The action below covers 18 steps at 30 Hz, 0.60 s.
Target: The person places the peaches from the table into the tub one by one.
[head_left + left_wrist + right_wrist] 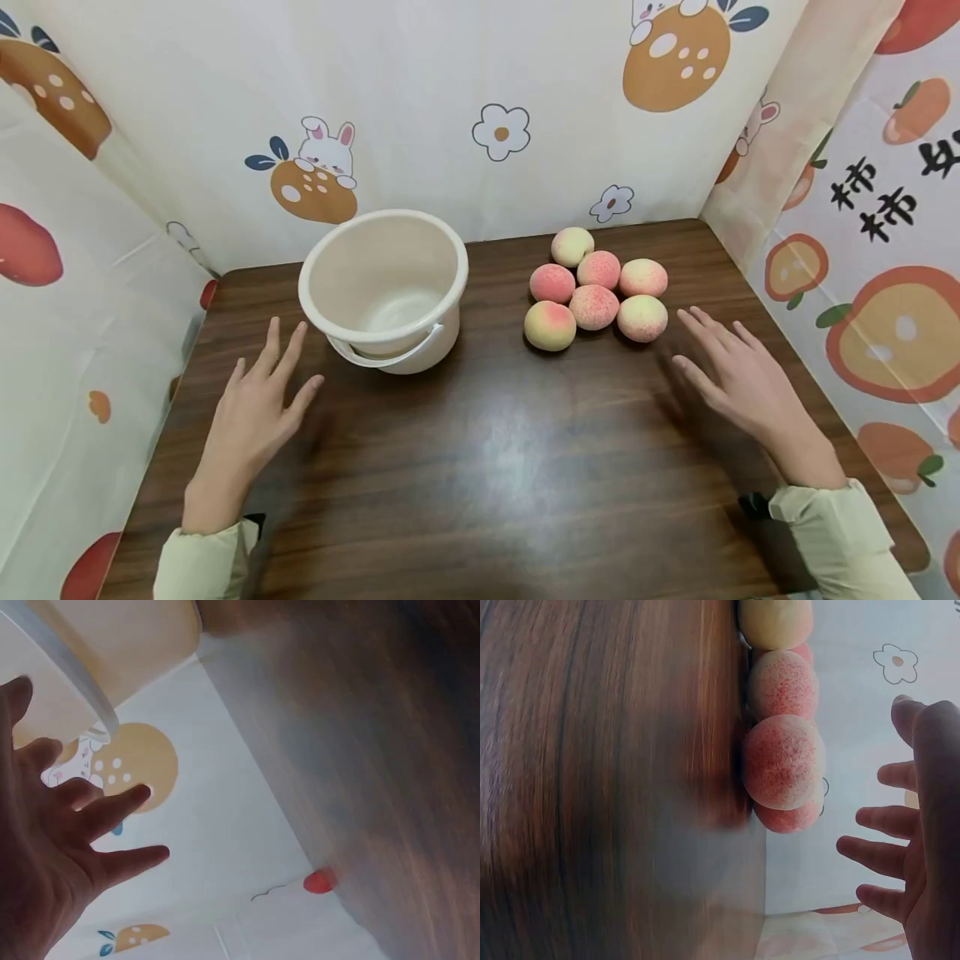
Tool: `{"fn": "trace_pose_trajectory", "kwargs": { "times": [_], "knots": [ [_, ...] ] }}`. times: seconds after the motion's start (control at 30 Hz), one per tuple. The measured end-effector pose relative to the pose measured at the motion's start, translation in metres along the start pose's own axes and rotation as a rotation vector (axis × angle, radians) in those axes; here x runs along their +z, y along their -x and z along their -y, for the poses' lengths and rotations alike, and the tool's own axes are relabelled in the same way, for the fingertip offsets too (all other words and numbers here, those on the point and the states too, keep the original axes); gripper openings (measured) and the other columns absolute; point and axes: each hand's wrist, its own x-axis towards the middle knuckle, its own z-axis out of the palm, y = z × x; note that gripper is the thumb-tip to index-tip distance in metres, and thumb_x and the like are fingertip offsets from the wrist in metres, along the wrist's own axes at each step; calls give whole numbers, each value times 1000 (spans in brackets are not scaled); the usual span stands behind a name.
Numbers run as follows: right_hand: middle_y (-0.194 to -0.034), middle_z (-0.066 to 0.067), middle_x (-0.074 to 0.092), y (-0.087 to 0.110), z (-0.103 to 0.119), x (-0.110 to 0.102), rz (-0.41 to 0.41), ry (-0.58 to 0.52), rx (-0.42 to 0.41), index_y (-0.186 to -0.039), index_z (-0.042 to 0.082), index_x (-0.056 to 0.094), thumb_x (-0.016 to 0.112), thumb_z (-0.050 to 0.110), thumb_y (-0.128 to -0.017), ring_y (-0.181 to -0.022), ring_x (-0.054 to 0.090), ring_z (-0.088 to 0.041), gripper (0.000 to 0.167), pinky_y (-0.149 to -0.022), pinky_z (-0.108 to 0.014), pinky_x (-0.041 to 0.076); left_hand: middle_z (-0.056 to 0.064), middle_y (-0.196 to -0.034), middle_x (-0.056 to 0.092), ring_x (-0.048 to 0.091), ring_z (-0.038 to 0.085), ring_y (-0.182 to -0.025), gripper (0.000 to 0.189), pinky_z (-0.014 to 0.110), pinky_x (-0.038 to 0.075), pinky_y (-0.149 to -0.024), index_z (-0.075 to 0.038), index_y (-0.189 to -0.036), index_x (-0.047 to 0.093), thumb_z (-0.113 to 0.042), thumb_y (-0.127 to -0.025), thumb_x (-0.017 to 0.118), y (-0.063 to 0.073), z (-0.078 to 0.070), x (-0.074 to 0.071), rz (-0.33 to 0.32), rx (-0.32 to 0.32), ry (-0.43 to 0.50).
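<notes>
A white bucket [442, 337] with its handle hanging down at the front stands upright on the left half of the table. Close to its left side, my left hand [251, 417] hovers with fingers spread and touches nothing. Several peaches [595, 307], pink to pale yellow, lie grouped to the right of the bucket. My right hand [738, 379] is just right of the group, its fingers extended and holding nothing. In the right wrist view a speckled peach [784, 761] sits nearest, apart from the fingertips. The visible inside of the bucket holds nothing.
The dark wooden table [480, 500] meets a white curtain [420, 100] printed with rabbits, fruit and flowers along its back edge. More printed cloth [885, 350] hangs along the right side, and on the left as well.
</notes>
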Motion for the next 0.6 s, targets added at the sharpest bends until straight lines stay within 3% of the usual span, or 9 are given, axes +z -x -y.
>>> {"fn": "trace_pose_trajectory", "kwargs": {
  "times": [0.1, 0.17, 0.3, 0.33, 0.4, 0.5, 0.53, 0.57, 0.6],
  "knots": [
    [-155, -21, 54, -4, 1, 3, -31, 0, -13, -160, 18, 42, 68, 34, -101, -139, 54, -43, 67, -129, -59, 26, 17, -170, 28, 60, 59, -120, 72, 74, 47, -101, -28, -167, 21, -36, -107, 58, 0, -2, -3, -73, 1, 35],
    [-150, -21, 58, -6, 1, 4, -46, -9, -14, -157, 16, 47, 70, 32, -99, -135, 57, -43, 64, -124, -62, 32, 15, -168, 34, 61, 58, -120, 68, 73, 51, -93, -28, -167, 23, -34, -108, 57, -1, -4, -3, -112, -18, 85],
    [-142, -22, 64, -11, 3, 7, -88, -36, -30, -150, 10, 54, 75, 25, -96, -127, 61, -45, 60, -109, -67, 43, 15, -159, 50, 64, 51, -122, 61, 72, 52, -90, -31, -165, 29, -31, -109, 54, -4, -10, -6, -191, -75, 218],
    [-141, -22, 64, -12, 3, 8, -97, -45, -34, -149, 9, 55, 76, 23, -95, -125, 62, -46, 60, -106, -67, 44, 14, -157, 53, 65, 49, -123, 60, 61, 57, -96, -33, -164, 31, -31, -109, 54, -5, -11, -7, -208, -93, 255],
    [-140, -22, 64, -15, 4, 9, -109, -61, -37, -148, 8, 56, 77, 21, -94, -124, 61, -47, 59, -102, -66, 46, 13, -152, 59, 72, 24, -121, 57, 35, 61, -99, -36, -162, 34, -30, -110, 54, -9, -14, -7, -237, -129, 341],
    [-141, -21, 62, -20, 5, 12, -108, -86, -24, -148, 9, 55, 77, 20, -94, -127, 58, -46, 59, -103, -65, 45, 11, -150, 62, 70, -6, -108, 54, 4, 53, -87, -38, -159, 39, -26, -110, 55, -13, -19, -7, -261, -179, 497],
    [-142, -21, 61, -22, 5, 13, -106, -94, -17, -149, 9, 55, 77, 20, -94, -129, 56, -46, 60, -104, -65, 45, 11, -148, 63, 66, -13, -105, 53, -2, 48, -83, -38, -159, 41, -25, -110, 55, -15, -21, -7, -263, -195, 554],
    [-143, -20, 60, -23, 5, 14, -105, -99, -10, -149, 9, 54, 77, 19, -94, -130, 55, -46, 60, -104, -65, 44, 13, -147, 63, 63, -19, -103, 51, 1, 52, -82, -37, -158, 42, -24, -110, 55, -17, -22, -8, -261, -208, 614],
    [-143, -20, 60, -25, 5, 15, -106, -105, -5, -149, 9, 54, 77, 19, -94, -131, 54, -45, 60, -104, -65, 44, 14, -146, 64, 65, -16, -102, 50, 5, 56, -80, -34, -158, 44, -23, -110, 54, -18, -24, -8, -255, -222, 674]
  ]
}}
